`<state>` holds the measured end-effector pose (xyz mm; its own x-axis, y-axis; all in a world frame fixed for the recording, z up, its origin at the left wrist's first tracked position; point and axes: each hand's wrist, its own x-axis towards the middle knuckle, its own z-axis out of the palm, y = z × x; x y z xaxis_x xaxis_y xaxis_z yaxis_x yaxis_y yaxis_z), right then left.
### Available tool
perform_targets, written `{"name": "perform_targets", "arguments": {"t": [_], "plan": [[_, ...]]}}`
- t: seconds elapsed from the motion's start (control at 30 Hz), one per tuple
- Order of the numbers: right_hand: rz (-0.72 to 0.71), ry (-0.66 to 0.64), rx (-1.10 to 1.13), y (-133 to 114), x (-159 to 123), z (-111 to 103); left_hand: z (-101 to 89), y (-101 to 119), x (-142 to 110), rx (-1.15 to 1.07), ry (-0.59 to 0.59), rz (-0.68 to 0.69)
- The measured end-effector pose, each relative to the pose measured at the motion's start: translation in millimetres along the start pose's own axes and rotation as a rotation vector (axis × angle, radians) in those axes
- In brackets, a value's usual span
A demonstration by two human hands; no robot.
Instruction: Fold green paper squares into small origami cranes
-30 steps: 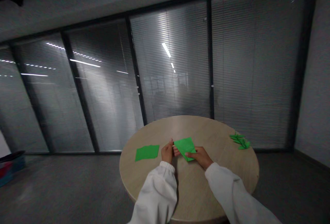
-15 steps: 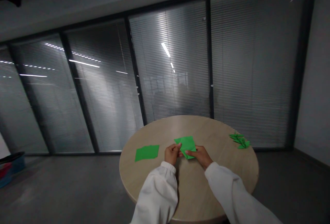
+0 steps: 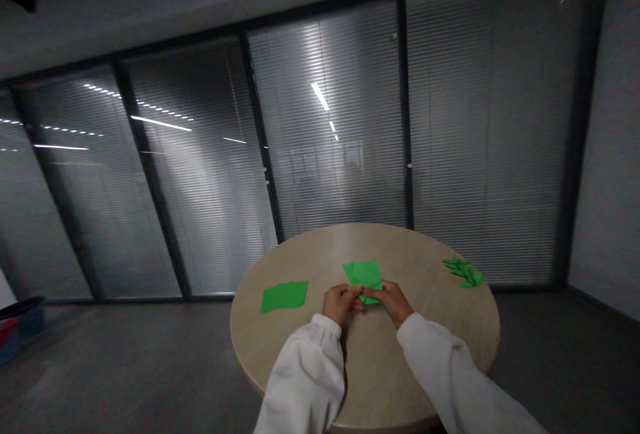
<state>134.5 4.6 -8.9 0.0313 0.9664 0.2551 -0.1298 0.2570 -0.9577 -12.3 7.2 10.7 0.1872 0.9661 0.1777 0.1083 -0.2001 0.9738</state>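
A partly folded sheet of green paper [image 3: 365,273] is held above the round table, its far edge pointing away from me. My left hand [image 3: 341,303] pinches its near left edge, with thumb and fingertips pressed together. On the near right side, my right hand [image 3: 393,299] grips the same paper, thumb on top and fingers partly hidden beneath. The two thumbs meet close together at the near edge. Creases on the paper's face are faint, and the part under my fingers is hidden.
On the round wooden table [image 3: 390,367], flat green paper [image 3: 285,297] lies to the left. Several folded green paper pieces [image 3: 465,271] sit near the right edge. Glass panels with blinds [image 3: 330,181] stand behind the table. A bucket-like container [image 3: 25,321] is on the floor at far left.
My left hand has moved slightly right, bringing its fingertips against my right thumb at the paper's near edge. The paper has turned and shifted a little to the right.
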Motion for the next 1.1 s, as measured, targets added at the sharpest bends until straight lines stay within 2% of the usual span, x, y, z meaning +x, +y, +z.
{"name": "perform_targets", "arguments": {"t": [0.1, 0.33, 0.47, 0.53, 0.67, 0.77, 0.87, 1.03, 1.1], "plan": [[0.004, 0.012, -0.003, 1, 0, 0, 2.1, 1, -2, -0.027, -0.088, -0.049], [0.007, 0.030, 0.025, -4, -2, 3, 1.5, 1, -4, -0.036, -0.098, 0.016], [-0.004, 0.047, 0.049, -6, -3, 2, 3.7, -1, -4, -0.039, -0.217, -0.044], [-0.007, 0.034, 0.065, -8, -5, 3, 3.4, -3, -4, -0.014, -0.246, -0.022], [-0.016, 0.049, 0.094, -11, -7, 6, 1.3, -2, -6, 0.072, -0.209, 0.059], [-0.016, 0.052, 0.116, -8, -5, 5, 0.4, 1, -6, 0.111, -0.130, 0.090], [0.004, 0.020, 0.082, -1, -3, 4, -1.8, 3, -3, -0.001, -0.016, 0.112], [-0.022, -0.122, -0.009, 4, -1, 7, -9.7, -3, 8, -0.172, 0.021, 0.104], [-0.048, -0.130, -0.036, 3, -2, 7, -12.0, -6, 12, -0.210, 0.047, 0.087]]}}
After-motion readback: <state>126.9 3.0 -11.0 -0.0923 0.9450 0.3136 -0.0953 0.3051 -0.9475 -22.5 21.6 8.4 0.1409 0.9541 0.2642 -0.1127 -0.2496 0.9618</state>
